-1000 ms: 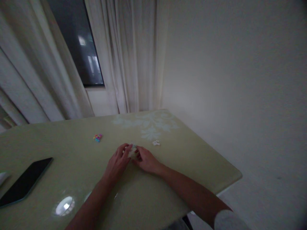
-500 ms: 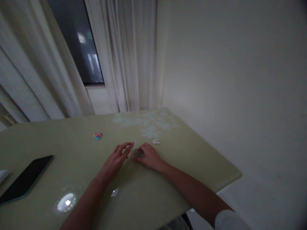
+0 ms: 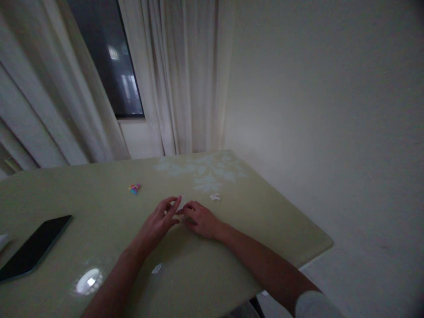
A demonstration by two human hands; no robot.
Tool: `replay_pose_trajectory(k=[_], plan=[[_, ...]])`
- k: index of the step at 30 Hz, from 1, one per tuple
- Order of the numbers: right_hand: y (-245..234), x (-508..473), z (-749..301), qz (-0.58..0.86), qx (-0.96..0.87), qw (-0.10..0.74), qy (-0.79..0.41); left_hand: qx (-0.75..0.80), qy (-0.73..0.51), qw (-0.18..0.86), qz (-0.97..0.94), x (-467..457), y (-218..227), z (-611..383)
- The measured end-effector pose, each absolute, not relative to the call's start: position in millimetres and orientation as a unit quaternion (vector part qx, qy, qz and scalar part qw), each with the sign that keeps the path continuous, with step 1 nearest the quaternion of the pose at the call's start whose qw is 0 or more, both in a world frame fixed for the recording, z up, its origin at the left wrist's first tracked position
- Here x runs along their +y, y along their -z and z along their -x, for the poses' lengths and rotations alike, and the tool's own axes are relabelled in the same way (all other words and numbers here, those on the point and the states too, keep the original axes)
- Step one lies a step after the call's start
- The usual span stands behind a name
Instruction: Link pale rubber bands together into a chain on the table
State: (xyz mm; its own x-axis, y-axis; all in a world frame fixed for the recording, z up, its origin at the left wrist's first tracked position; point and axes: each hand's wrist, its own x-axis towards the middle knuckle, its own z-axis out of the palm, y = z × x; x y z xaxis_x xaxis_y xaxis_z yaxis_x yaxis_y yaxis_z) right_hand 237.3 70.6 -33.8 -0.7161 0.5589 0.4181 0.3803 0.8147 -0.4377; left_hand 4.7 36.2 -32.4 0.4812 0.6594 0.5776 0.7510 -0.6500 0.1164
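Note:
Close together over the middle of the table, my hands are on either side of a small pale clump (image 3: 179,217), too small and blurred to name. My left hand (image 3: 158,221) is on its left, with the index finger stretched out and the others bent, gripping nothing that I can see. From the right, my right hand (image 3: 203,221) curls its fingers and thumb round the clump's near end, partly hiding it. Several small white pieces (image 3: 215,197) lie just beyond my right hand. A little heap of brightly coloured pieces (image 3: 134,189) lies farther off to the left.
A dark tablet (image 3: 35,248) lies at the left of the glossy pale green table (image 3: 205,274), with part of a white object (image 3: 4,241) beside it. Curtains (image 3: 185,88) and a window (image 3: 114,57) stand behind. A bare wall (image 3: 314,110) runs along the right.
My right hand has shifted slightly left with the clump, and the gap between my hands has narrowed. The clump is now more covered by fingers. The loose pieces have not moved.

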Motion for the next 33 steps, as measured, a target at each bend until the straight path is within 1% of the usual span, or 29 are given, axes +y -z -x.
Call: replay_pose_trajectory(k=[2, 7, 12, 16, 19, 24, 26, 28, 29, 33], plan=[[33, 69, -237, 0.256, -0.915, 0.271, -0.156, -0.412, 0.302, 0.075, 0.856, 36, 33, -4], [31, 68, -237, 0.305, -0.899, 0.281, -0.14, -0.438, 0.308, 0.061, 0.843, 36, 32, -4], [32, 71, -237, 0.358, -0.884, 0.27, -0.128, -0.55, 0.331, 0.081, 0.762, 40, 28, 1], [37, 77, -234, 0.321, -0.904, 0.242, -0.147, -0.622, 0.327, 0.108, 0.703, 43, 32, 11], [38, 80, -231, 0.298, -0.907, 0.248, -0.162, -0.644, 0.313, 0.073, 0.694, 45, 39, 18], [30, 77, -242, 0.291, -0.898, 0.26, -0.202, -0.611, 0.336, 0.055, 0.715, 42, 33, 18], [25, 76, -250, 0.317, -0.89, 0.259, -0.201, -0.575, 0.33, -0.004, 0.749, 36, 28, 9], [23, 77, -255, 0.337, -0.887, 0.245, -0.201, -0.536, 0.291, -0.117, 0.784, 30, 26, -4], [23, 77, -256, 0.338, -0.887, 0.238, -0.207, -0.519, 0.276, -0.154, 0.794, 27, 27, -11], [29, 78, -244, 0.337, -0.875, 0.249, -0.241, -0.515, 0.295, -0.171, 0.786, 25, 36, -35]])
